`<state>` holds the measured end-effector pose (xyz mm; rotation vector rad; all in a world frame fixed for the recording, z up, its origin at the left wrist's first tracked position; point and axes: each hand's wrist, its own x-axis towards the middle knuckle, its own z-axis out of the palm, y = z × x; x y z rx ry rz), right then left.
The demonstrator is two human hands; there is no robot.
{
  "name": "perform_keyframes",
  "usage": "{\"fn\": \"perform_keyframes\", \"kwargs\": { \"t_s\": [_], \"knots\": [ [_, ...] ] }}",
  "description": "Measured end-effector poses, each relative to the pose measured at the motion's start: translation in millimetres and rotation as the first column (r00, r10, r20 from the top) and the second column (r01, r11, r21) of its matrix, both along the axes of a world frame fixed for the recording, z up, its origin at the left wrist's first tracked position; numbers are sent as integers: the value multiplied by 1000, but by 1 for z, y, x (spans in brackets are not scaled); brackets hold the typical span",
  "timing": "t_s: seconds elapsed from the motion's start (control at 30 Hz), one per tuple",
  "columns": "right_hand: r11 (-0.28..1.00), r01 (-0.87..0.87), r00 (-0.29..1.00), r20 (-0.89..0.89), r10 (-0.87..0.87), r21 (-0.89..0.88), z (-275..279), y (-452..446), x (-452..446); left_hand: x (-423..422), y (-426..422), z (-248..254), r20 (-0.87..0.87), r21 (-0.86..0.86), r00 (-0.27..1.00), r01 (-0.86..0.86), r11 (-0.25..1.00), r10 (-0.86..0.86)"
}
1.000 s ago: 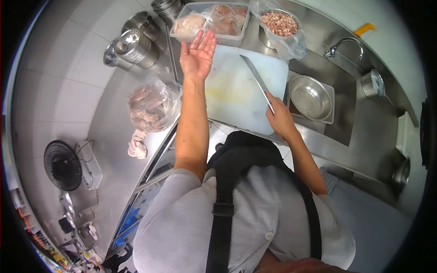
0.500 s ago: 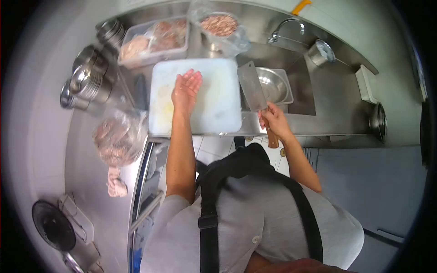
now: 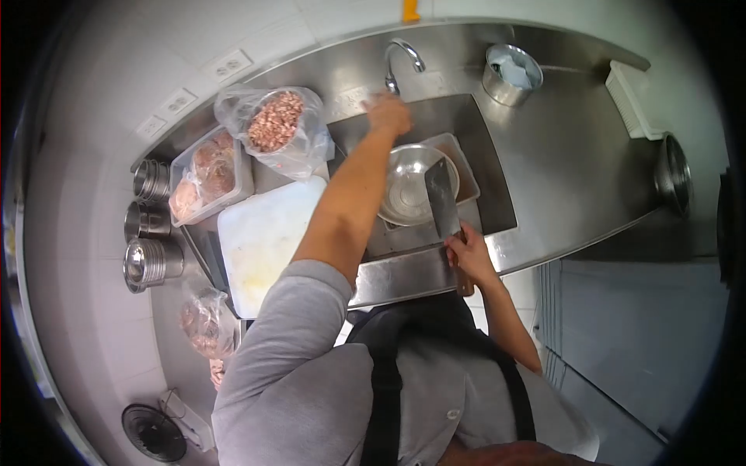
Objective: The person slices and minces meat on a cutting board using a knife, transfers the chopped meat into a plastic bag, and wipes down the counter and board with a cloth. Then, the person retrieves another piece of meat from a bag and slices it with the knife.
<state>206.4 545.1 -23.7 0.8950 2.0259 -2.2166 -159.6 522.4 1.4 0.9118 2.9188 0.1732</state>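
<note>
My left hand (image 3: 388, 114) reaches over the back of the sink (image 3: 497, 190), close to the base of the faucet (image 3: 406, 53). Its fingers are smeared by motion, and whether they touch the faucet cannot be told. My right hand (image 3: 472, 255) is wrapped round the wooden handle of a cleaver (image 3: 443, 200), whose broad blade points up and away over the sink. Under the blade, a round metal bowl (image 3: 408, 175) sits in the sink against a rectangular plastic tub (image 3: 458, 155). The white cutting board (image 3: 260, 233) lies left of the sink, partly covered by my left arm.
Behind the board stand a bag of chopped meat (image 3: 276, 124) and a plastic container (image 3: 245, 182) with bagged meat. Stacked metal cups (image 3: 151, 262) and another meat bag (image 3: 206, 322) are at left. A metal pot (image 3: 513, 74) stands right of the faucet.
My left hand has moved from above the cutting board to the faucet. My view has turned right; the cleaver stays in my right hand, its blade now over the bowl.
</note>
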Motion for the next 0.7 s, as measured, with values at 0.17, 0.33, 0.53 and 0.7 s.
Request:
{"fn": "perform_keyframes", "kwargs": {
  "t_s": [0.17,0.33,0.53,0.7],
  "knots": [
    [920,206,968,-71,-242,-333,-38,30,-61,15,25,-16,190,234,950,-290,928,249],
    [692,412,865,15,-502,-593,-41,41,-132,45,97,-71,886,441,382,-869,222,-264],
    [883,318,948,93,-305,-344,-56,69,-154,26,122,-92,827,248,313,-949,-196,-467],
    [655,-235,972,176,156,718,-48,86,-142,14,100,-68,885,113,190,-973,-200,-425]
  ]
}}
